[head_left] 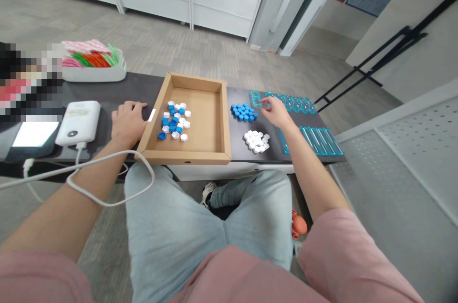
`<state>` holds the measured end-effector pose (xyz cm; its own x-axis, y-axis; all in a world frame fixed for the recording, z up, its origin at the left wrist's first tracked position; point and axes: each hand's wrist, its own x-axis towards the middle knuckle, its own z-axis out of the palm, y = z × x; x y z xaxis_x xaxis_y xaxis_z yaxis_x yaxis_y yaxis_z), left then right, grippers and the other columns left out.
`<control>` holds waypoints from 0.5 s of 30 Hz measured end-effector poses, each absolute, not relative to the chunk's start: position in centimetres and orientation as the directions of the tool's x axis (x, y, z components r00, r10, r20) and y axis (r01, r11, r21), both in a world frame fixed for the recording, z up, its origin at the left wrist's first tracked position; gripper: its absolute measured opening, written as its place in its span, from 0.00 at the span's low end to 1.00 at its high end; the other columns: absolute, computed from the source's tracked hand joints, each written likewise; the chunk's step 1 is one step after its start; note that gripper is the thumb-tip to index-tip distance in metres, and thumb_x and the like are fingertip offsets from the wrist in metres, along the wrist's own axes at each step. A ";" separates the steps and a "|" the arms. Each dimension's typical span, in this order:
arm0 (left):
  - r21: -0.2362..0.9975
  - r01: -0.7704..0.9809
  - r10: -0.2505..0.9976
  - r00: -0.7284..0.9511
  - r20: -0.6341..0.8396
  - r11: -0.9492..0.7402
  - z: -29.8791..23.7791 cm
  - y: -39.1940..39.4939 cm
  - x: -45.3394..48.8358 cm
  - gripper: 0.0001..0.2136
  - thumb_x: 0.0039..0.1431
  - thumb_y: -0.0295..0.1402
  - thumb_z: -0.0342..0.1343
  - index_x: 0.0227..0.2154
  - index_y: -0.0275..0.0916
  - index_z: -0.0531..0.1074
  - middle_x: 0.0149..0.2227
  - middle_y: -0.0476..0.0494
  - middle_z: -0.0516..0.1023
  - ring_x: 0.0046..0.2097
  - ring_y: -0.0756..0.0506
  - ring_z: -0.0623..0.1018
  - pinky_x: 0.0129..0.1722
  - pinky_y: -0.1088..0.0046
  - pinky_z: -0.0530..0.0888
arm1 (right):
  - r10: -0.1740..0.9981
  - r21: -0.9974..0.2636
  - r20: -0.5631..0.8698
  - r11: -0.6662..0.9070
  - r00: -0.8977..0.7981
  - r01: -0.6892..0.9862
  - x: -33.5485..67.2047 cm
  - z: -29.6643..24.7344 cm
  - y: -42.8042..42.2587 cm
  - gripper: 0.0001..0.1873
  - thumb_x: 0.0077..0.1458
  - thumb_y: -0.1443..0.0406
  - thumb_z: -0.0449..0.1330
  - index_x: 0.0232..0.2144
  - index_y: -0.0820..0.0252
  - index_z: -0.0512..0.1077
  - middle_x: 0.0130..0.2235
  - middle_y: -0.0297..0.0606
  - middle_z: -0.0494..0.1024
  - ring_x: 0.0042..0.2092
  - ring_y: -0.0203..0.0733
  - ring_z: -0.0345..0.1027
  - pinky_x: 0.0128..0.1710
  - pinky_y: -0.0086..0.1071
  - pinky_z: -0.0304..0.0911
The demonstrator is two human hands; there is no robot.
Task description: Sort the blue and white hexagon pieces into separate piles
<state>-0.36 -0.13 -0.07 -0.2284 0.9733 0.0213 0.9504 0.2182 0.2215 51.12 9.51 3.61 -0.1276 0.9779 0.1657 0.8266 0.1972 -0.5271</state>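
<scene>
My right hand (275, 111) is at the back of the dark table, thumb and fingers pinched on the right edge of a clear teal plastic piece (255, 99). Just left of these fingers lies a cluster of blue hexagonal pieces (244, 112), with a cluster of white hexagonal pieces (256, 141) nearer me. My left hand (128, 121) rests on the table beside the left wall of a shallow cardboard box (226, 124), holding nothing, fingers stretched out. Inside the box, mixed blue and white hexagonal pieces (175, 121) lie scattered toward its left side.
Behind my right hand runs a row of round teal pieces (296, 103); long teal pieces (322, 141) lie under and right of my forearm. At left are a white power bank (79, 122) with a cable (107, 203) across my left arm, and a white basket (95, 74) of colourful sticks.
</scene>
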 end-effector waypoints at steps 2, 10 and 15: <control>0.230 0.949 0.974 -0.227 0.023 0.216 0.1 -0.2 -0.2 0.38 0.75 0.51 0.45 0.77 0.30 0.69 0.76 0.15 0.69 0.74 0.19 0.69 0.73 0.40 0.65 | 0.957 -0.537 0.189 0.290 -0.222 0.792 49.5 4.3 9.0 0.15 0.64 0.65 0.68 0.53 0.56 0.82 0.57 0.48 0.82 0.43 0.45 0.82 0.57 0.46 0.80; 0.228 0.943 0.963 -0.261 0.061 0.241 -0.1 -0.4 0.1 0.37 0.74 0.52 0.46 0.76 0.37 0.72 0.75 0.19 0.72 0.74 0.21 0.70 0.73 0.44 0.65 | 0.600 -0.473 0.189 0.749 -0.777 0.464 34.0 5.3 8.3 0.14 0.73 0.62 0.64 0.58 0.55 0.80 0.63 0.45 0.76 0.46 0.44 0.79 0.53 0.40 0.73; 0.228 0.946 0.966 -0.249 0.070 0.228 -0.2 -0.3 0.0 0.36 0.72 0.48 0.48 0.76 0.35 0.73 0.75 0.18 0.72 0.73 0.21 0.71 0.72 0.43 0.66 | 0.676 -0.319 -0.027 0.692 -0.736 0.647 26.2 2.8 10.7 0.16 0.69 0.65 0.70 0.57 0.62 0.79 0.60 0.53 0.81 0.56 0.56 0.79 0.56 0.41 0.72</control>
<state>0.02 -0.34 -0.24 -0.2494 0.9659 0.0699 0.9465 0.2279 0.2285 26.17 10.72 2.84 -0.7363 0.6761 -0.0270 0.6474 0.6923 -0.3186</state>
